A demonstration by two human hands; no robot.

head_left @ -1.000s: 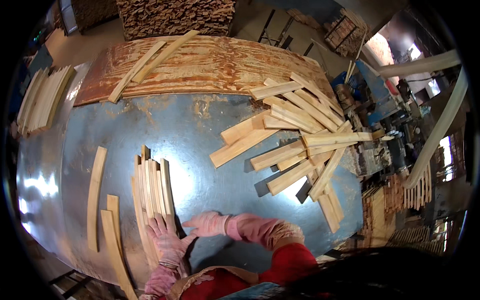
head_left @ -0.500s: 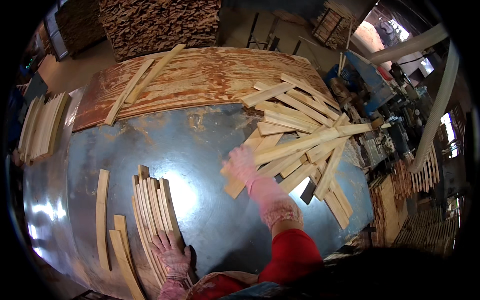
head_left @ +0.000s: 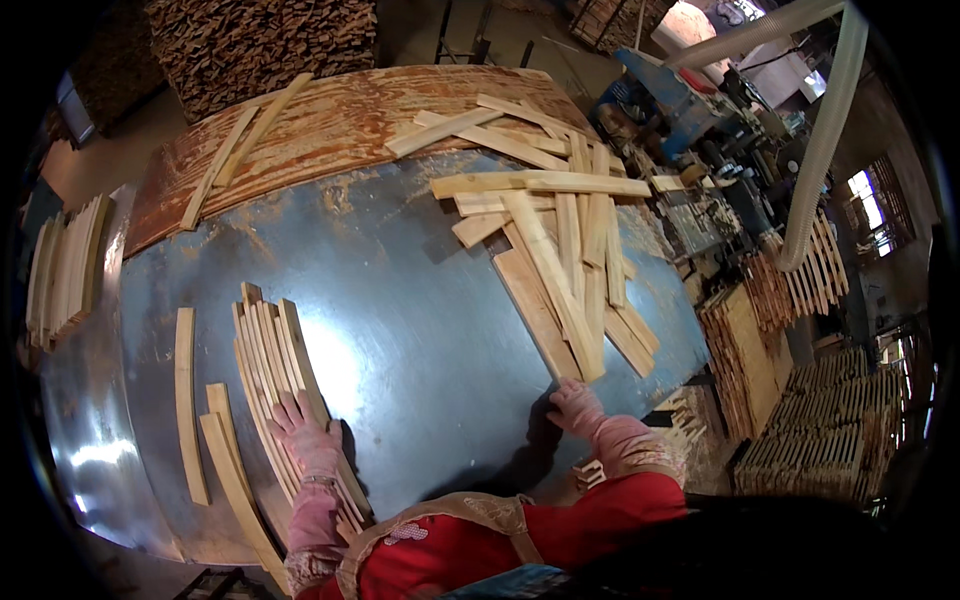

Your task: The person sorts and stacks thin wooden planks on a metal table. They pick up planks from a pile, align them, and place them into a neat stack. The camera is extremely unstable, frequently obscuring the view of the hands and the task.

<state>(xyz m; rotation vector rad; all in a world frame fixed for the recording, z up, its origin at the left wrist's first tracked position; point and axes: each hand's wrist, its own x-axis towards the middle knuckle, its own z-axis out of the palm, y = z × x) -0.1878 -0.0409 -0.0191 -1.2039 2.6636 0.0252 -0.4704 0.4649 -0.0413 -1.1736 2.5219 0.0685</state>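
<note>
My gloved left hand (head_left: pixel 308 440) lies with fingers spread on a row of narrow wooden slats (head_left: pixel 268 345), which stand side by side on the metal table. At the near end of a loose pile, my gloved right hand (head_left: pixel 577 407) has its fingers curled around the tip of a wide wooden slat (head_left: pixel 535 310); the fingertips are partly hidden. Another long slat (head_left: pixel 555 285) slants beside that one. More slats (head_left: pixel 590 225) lie crossed over each other beyond. Left of the row rest a single slat (head_left: pixel 186 400) and a pair of slats (head_left: pixel 235 470).
The metal-topped table (head_left: pixel 420 300) has a worn plywood sheet (head_left: pixel 350 120) along its far side, with two slats on it. A slat bundle (head_left: pixel 68 265) stands at far left. Machinery with a hose (head_left: pixel 825 130) is at right. Stacked wood (head_left: pixel 265 50) stands behind the table.
My right hand has moved right and nearer to me, and the piled slats have swung round so several point toward me. My left hand stays on the row. The view has shifted to the right.
</note>
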